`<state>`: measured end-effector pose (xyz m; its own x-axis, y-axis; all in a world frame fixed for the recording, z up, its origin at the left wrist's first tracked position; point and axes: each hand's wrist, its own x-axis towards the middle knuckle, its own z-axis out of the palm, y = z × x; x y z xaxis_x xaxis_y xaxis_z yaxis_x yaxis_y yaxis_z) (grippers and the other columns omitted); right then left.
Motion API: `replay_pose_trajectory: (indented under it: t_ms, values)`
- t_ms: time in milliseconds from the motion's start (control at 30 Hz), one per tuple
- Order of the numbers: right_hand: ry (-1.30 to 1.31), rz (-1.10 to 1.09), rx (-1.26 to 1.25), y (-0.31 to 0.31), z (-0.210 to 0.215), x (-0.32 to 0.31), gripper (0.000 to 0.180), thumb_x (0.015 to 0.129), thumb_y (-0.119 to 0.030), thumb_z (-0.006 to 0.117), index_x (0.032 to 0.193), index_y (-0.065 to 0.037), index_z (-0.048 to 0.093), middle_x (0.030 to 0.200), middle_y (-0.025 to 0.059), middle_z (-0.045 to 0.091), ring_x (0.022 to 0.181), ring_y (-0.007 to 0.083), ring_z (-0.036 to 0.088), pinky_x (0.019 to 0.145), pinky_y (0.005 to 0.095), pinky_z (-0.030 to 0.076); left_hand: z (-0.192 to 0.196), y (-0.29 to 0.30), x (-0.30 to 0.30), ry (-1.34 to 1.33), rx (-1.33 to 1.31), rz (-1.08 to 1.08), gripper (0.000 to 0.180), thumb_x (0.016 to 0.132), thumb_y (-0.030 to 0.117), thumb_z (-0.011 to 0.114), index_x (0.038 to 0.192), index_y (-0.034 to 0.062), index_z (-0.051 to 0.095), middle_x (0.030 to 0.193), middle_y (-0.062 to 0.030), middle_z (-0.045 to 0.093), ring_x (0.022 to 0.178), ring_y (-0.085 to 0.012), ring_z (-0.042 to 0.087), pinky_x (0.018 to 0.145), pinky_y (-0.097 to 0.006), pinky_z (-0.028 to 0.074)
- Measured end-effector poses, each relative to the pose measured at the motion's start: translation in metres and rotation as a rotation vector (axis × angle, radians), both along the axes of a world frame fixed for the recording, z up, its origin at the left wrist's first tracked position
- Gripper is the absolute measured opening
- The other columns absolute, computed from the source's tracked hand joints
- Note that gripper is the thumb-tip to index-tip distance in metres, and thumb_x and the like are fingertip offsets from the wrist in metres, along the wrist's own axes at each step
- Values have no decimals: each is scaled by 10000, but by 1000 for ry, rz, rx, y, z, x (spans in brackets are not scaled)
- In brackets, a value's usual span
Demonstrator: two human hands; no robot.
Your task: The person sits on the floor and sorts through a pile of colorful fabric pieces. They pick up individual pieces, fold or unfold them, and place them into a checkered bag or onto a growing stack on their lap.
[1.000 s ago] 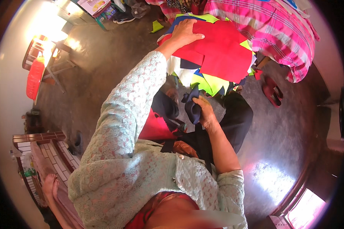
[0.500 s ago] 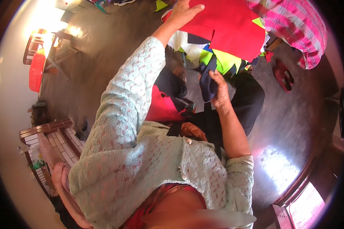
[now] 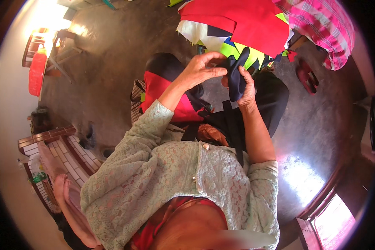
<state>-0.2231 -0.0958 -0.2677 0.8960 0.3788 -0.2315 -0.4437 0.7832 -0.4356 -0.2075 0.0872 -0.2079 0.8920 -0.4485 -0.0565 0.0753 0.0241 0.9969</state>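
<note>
A strip of dark navy cloth, folded over in a loop, hangs in front of me. Gripping its right side is my right hand, with the thumb on top. My left hand meets the cloth's upper left edge, thumb and curled fingers closing on it; the fingertips are partly hidden. Just beyond both hands lies a heap of cut fabric: large red cloth on top, with white cloth and neon yellow-green pieces showing below.
Red cloth lies over my left leg, beside a checked bag. Pink plaid fabric is at the upper right, near a dark red shoe on the floor. Another person's hand rests on a tiled ledge at left.
My left hand has come down and back from the red cloth to the navy cloth. My right hand keeps hold of the navy cloth, slightly raised.
</note>
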Motion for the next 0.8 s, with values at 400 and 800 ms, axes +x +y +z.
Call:
replay_pose_trajectory:
  t_ms: [400, 800]
  values:
    - [-138, 35, -92, 14, 6, -5, 636, 838, -444, 629, 1304, -61, 430, 1192, 142, 556, 1018, 235, 596, 889, 346, 491, -2, 7, -15, -211, 285, 288, 113, 842, 85, 602, 916, 12, 559, 825, 21, 569, 782, -67, 506, 721, -225, 427]
    - [-185, 207, 1, 15, -1, 1, 563, 774, 59, 663, 1290, -55, 469, 944, 37, 636, 864, 140, 642, 779, 295, 545, -1, 13, -5, -328, -95, 579, 76, 921, 29, 472, 971, 18, 529, 918, -51, 630, 833, -99, 574, 749, -234, 471]
